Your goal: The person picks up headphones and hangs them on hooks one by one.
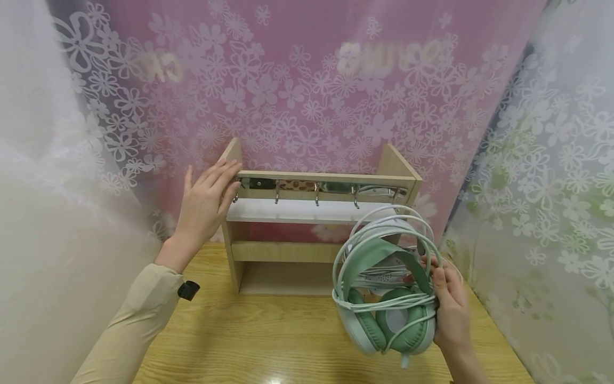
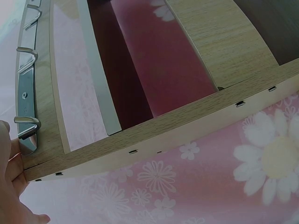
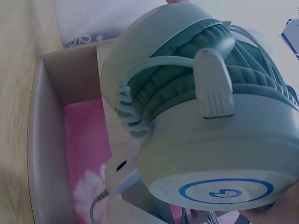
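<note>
My left hand (image 1: 203,200) rests on the upper left corner of a small wooden shelf (image 1: 283,252), its fingers stretched over the edge and its thumb by the end hook. In the left wrist view, fingers (image 2: 14,172) touch that corner near a metal hook (image 2: 28,122). My right hand (image 1: 451,304) grips green and white headphones (image 1: 417,333) by their right side, in front of the shelf's right half. Cable loops surround the headband and cups. The right wrist view shows the headphones' cups (image 3: 219,154) close up. Behind them is another white item (image 3: 121,170) with a cable, mostly hidden.
A metal hook rail (image 1: 297,185) with several hooks runs along the shelf's upper front board. The shelf stands on a wood-grain table (image 1: 268,333). Flower-patterned curtains (image 1: 307,106) hang behind it and at the right side.
</note>
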Action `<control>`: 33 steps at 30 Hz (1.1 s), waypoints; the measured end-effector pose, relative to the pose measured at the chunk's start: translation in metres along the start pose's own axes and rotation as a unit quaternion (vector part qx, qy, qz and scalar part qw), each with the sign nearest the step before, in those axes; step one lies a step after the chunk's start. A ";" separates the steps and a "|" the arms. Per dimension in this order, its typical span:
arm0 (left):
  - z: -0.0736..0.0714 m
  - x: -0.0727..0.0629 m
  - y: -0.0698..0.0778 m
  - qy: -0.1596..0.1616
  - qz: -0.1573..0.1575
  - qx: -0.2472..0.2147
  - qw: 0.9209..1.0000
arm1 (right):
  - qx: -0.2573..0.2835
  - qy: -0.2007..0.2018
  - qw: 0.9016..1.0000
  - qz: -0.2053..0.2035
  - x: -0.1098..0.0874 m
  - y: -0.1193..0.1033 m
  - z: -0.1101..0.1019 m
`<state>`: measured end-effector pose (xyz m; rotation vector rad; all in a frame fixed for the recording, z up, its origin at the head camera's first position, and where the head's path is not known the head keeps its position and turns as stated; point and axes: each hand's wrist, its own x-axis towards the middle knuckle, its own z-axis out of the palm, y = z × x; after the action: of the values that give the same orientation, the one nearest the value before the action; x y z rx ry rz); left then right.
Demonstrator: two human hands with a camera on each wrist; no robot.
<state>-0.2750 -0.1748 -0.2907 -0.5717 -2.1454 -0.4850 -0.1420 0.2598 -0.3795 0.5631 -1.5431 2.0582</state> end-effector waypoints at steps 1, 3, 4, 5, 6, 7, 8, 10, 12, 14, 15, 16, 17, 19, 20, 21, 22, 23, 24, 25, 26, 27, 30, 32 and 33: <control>0.000 0.000 0.000 0.001 0.000 0.000 1.000 | 0.006 -0.002 1.000 0.000 0.000 0.001 0.001; 0.000 0.000 0.001 0.001 0.000 -0.001 1.000 | 0.013 -0.008 1.000 -0.003 0.002 0.003 0.004; 0.000 0.000 0.001 0.001 0.000 -0.001 1.000 | 0.017 -0.009 1.000 -0.002 0.002 0.003 0.006; 0.000 0.000 0.001 0.002 0.001 -0.001 1.000 | 0.019 -0.007 1.000 0.001 0.003 0.003 0.007; 0.000 0.000 0.001 0.002 0.001 -0.001 1.000 | 0.012 -0.004 1.000 0.003 0.003 0.003 0.009; 0.000 0.000 0.001 0.002 0.001 -0.002 1.000 | 0.010 -0.002 1.000 0.007 0.004 0.004 0.011; 0.001 0.000 0.001 0.003 0.001 -0.002 1.000 | 0.008 0.001 1.000 0.014 0.004 0.004 0.013; 0.001 0.000 0.000 0.004 0.002 -0.002 1.000 | 0.001 0.012 0.999 0.033 0.005 0.004 0.018; 0.001 0.000 0.000 0.004 0.002 -0.002 1.000 | -0.026 0.027 0.998 0.046 0.006 0.004 0.023; 0.001 0.001 0.000 0.005 0.004 0.000 1.000 | -0.052 0.040 0.996 0.065 0.007 0.005 0.028; 0.001 0.001 0.001 0.005 0.004 0.001 1.000 | -0.071 0.049 0.994 0.074 0.008 0.005 0.030; 0.000 0.001 0.001 0.005 0.005 0.001 1.000 | -0.092 0.058 0.991 0.082 0.008 0.004 0.033; 0.000 0.001 0.001 0.005 0.005 0.001 1.000 | -0.111 0.065 0.988 0.087 0.009 0.004 0.035; 0.001 0.001 0.001 0.006 0.005 0.000 1.000 | -0.129 0.068 0.984 0.101 0.009 0.004 0.039; 0.001 0.001 0.001 0.006 0.005 0.000 1.000 | -0.134 0.067 0.983 0.106 0.009 0.004 0.042; 0.001 0.001 0.000 0.006 0.005 -0.001 1.000 | -0.142 0.069 0.981 0.109 0.009 0.005 0.044; 0.001 0.000 0.000 0.005 0.005 -0.001 1.000 | -0.148 0.067 0.980 0.113 0.009 0.005 0.046; 0.000 0.000 0.000 0.005 0.005 0.000 1.000 | -0.148 0.064 0.980 0.116 0.009 0.005 0.048; 0.000 0.000 0.000 0.006 0.005 0.000 1.000 | -0.143 0.058 0.981 0.121 0.009 0.005 0.051; 0.000 0.000 0.000 0.006 0.005 0.000 1.000 | -0.141 0.055 0.981 0.124 0.009 0.006 0.053; 0.000 0.000 0.000 0.005 0.005 0.000 1.000 | -0.136 0.050 0.982 0.125 0.009 0.006 0.055; 0.000 0.000 0.000 0.005 0.005 -0.001 1.000 | -0.130 0.047 0.982 0.126 0.008 0.006 0.057; 0.001 0.000 -0.001 0.005 0.004 -0.001 1.000 | -0.107 0.040 0.986 0.124 0.008 0.007 0.062; 0.001 0.000 -0.001 0.005 0.004 -0.001 1.000 | -0.091 0.038 0.988 0.121 0.008 0.008 0.065; 0.001 -0.001 -0.001 0.005 0.003 -0.001 1.000 | -0.087 0.039 0.988 0.120 0.008 0.009 0.066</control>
<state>-0.2761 -0.1754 -0.2919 -0.5765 -2.1330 -0.4865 -0.1519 0.1950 -0.3630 0.2376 -1.7944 2.0607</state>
